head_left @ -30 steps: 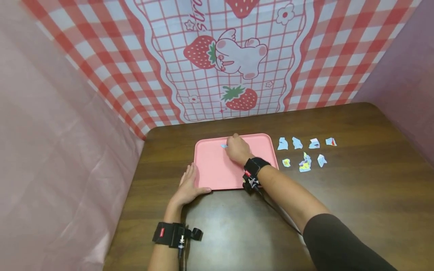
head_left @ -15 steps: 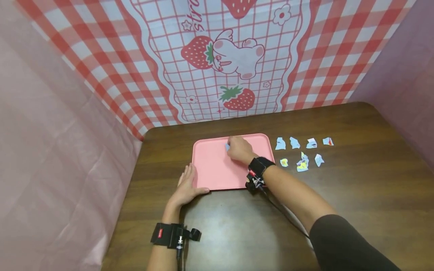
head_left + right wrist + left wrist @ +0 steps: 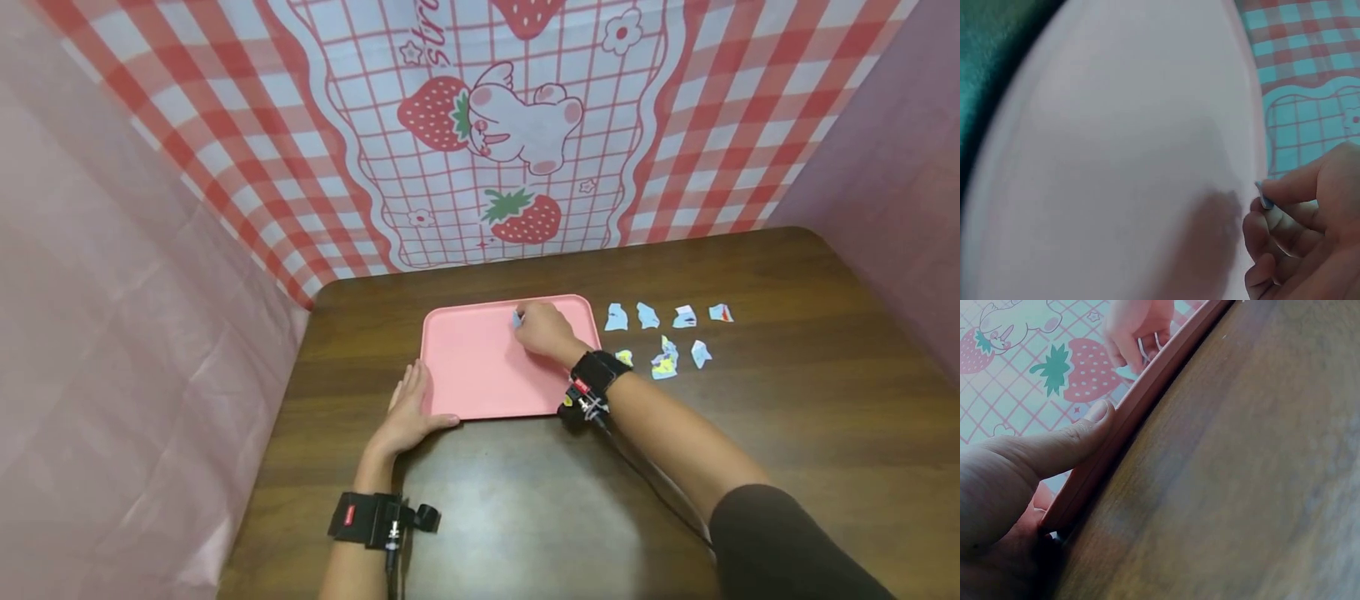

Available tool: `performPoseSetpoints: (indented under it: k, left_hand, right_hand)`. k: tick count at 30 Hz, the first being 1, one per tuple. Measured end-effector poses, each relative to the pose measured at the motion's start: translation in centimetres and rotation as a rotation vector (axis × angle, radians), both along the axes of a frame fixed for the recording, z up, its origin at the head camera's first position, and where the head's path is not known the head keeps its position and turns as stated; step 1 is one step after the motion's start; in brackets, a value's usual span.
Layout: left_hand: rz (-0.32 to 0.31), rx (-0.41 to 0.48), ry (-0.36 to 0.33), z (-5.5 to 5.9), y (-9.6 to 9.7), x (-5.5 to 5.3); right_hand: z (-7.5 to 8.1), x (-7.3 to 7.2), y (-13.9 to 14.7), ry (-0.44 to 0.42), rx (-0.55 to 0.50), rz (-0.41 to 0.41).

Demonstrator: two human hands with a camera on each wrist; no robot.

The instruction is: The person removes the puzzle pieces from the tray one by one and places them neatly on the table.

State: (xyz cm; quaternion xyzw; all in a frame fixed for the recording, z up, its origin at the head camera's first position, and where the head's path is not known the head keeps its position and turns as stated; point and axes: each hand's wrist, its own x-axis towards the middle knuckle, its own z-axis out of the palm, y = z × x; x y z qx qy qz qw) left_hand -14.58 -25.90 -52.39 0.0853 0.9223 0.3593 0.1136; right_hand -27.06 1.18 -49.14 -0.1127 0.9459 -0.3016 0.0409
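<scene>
A pink tray (image 3: 480, 367) lies on the wooden table. In the head view my right hand (image 3: 543, 329) is over its back right part, pinching a small light blue paper scrap (image 3: 517, 319) between thumb and index finger. The right wrist view shows the same scrap (image 3: 1265, 197), mostly covered by the fingertips. My left hand (image 3: 408, 412) rests at the tray's front left corner with fingers straight along the left side. Its thumb (image 3: 1072, 442) lies on the front rim in the left wrist view.
Right of the tray, torn paper scraps lie in two rows, among them a larger yellow and blue piece (image 3: 664, 360) and one with red (image 3: 721, 312). A checked strawberry cloth (image 3: 525, 133) hangs behind the table; a pink curtain (image 3: 135, 292) hangs at the left.
My right hand has moved to the right over the tray with the pinched scrap. The left hand keeps its place at the corner. The head view has shifted slightly.
</scene>
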Motion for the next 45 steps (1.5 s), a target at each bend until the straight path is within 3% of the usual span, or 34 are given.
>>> performPoseSetpoints:
  k: [7, 18, 27, 33, 45]
  left_hand:
    - [-0.012, 0.025, 0.009, 0.3, 0.1, 0.0]
    - [-0.009, 0.028, 0.014, 0.7, 0.6, 0.3]
    - [-0.025, -0.012, -0.01, 0.5, 0.7, -0.1]
    - [-0.024, -0.008, -0.016, 0.8, 0.6, -0.1]
    - [-0.007, -0.011, -0.013, 0.4, 0.5, 0.0]
  right_hand:
    - [1.6, 1.1, 1.6, 0.002, -0.07, 0.052]
    - [1.5, 2.2, 4.7, 0.075, -0.216, 0.075]
    - [1.9, 3.7, 7.9, 0.052, -0.301, 0.054]
    - [2.5, 4.6, 10.5, 0.053, -0.338, -0.013]
    - [2.4, 5.3, 15.9, 0.126, -0.289, -0.155]
